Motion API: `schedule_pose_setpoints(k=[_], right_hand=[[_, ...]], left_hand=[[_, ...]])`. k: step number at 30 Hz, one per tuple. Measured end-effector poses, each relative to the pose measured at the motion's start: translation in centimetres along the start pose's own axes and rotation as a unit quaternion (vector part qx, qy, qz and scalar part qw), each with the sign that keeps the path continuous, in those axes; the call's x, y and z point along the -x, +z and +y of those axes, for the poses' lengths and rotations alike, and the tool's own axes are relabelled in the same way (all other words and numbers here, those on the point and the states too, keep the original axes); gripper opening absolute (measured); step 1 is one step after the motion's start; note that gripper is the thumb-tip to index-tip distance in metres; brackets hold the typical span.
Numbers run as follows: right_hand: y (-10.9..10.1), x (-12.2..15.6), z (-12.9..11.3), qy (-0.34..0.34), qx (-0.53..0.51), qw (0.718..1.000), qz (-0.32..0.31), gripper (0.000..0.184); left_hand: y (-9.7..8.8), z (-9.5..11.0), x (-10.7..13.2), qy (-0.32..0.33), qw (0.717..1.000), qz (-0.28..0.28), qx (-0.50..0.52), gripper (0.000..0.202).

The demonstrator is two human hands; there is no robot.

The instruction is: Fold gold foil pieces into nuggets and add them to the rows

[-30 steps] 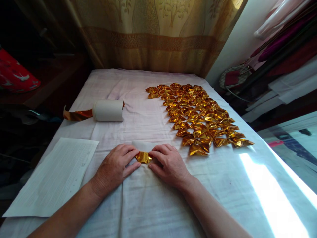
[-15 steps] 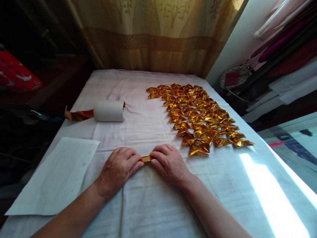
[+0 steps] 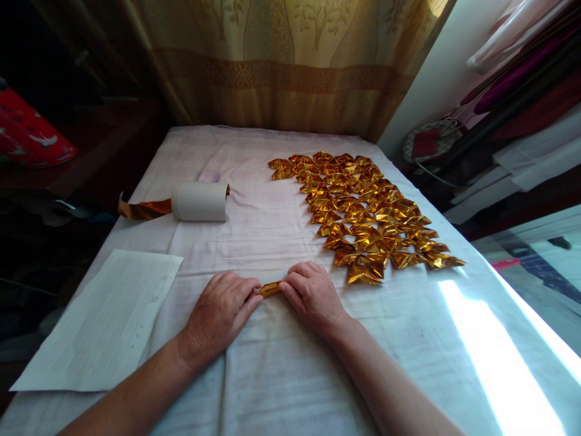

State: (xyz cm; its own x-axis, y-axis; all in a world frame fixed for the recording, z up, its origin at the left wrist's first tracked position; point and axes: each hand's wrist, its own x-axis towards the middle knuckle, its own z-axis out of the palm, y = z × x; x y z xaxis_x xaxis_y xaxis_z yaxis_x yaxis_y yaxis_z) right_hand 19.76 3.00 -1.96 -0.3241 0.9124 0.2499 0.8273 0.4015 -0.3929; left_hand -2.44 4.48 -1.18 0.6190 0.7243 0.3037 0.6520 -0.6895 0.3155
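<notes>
A narrow folded piece of gold foil paper [image 3: 271, 289] stretches between my two hands, close above or on the cloth-covered table. My left hand [image 3: 223, 306] pinches its left end between thumb and fingers. At the other end, my right hand [image 3: 313, 295] has its fingers and thumb closed on the foil. The fingertips hide both ends. To the right of my right hand lie rows of folded gold foil pieces [image 3: 356, 212], pointed at their ends, the closest one [image 3: 365, 270] a short way off.
A white cylinder [image 3: 200, 201] lies at the left with a strip of gold foil [image 3: 146, 209] coming from it. Nearer me is a printed paper sheet [image 3: 100, 321]. A curtain [image 3: 281, 72] hangs behind the table [image 3: 254, 163]; a red patterned object [image 3: 34, 133] stands far left.
My hands have moved slightly apart, the right one a little to the right. More of the foil shows between them, and it now slants up towards the right.
</notes>
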Motion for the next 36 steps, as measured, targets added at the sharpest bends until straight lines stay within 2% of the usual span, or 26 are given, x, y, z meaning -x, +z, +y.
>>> schedule_pose_setpoints(k=[8,16,23,28,30,33,36], right_hand=[[0.5,-0.3,-0.6,0.025,0.108,0.993,0.046,0.034],[0.9,-0.5,-0.5,0.046,0.098,0.992,0.060,0.026],[1.1,-0.5,-0.6,0.064,0.107,0.990,0.060,0.026],[1.2,-0.6,-0.2,0.085,0.097,0.990,0.061,0.015],[1.1,-0.6,-0.2,0.079,0.087,0.991,0.069,0.015],[0.9,-0.2,-0.9,0.034,0.070,0.995,0.065,0.028],[0.9,0.2,-2.0,-0.035,0.065,0.997,-0.020,0.044]], left_hand=[[0.9,0.5,0.1,-0.030,0.998,0.033,-0.039,0.016],[1.2,0.3,0.1,-0.032,0.996,0.043,-0.065,0.014],[0.8,0.5,-0.3,-0.047,0.998,0.014,-0.049,0.006],[0.8,0.7,-0.5,-0.048,0.998,0.012,-0.041,0.002],[0.8,0.7,-0.5,-0.048,0.998,0.009,-0.037,0.002],[0.8,0.6,-0.5,-0.052,0.998,0.004,-0.033,0.004],[0.8,0.5,-0.5,-0.059,0.998,0.002,-0.036,0.009]])
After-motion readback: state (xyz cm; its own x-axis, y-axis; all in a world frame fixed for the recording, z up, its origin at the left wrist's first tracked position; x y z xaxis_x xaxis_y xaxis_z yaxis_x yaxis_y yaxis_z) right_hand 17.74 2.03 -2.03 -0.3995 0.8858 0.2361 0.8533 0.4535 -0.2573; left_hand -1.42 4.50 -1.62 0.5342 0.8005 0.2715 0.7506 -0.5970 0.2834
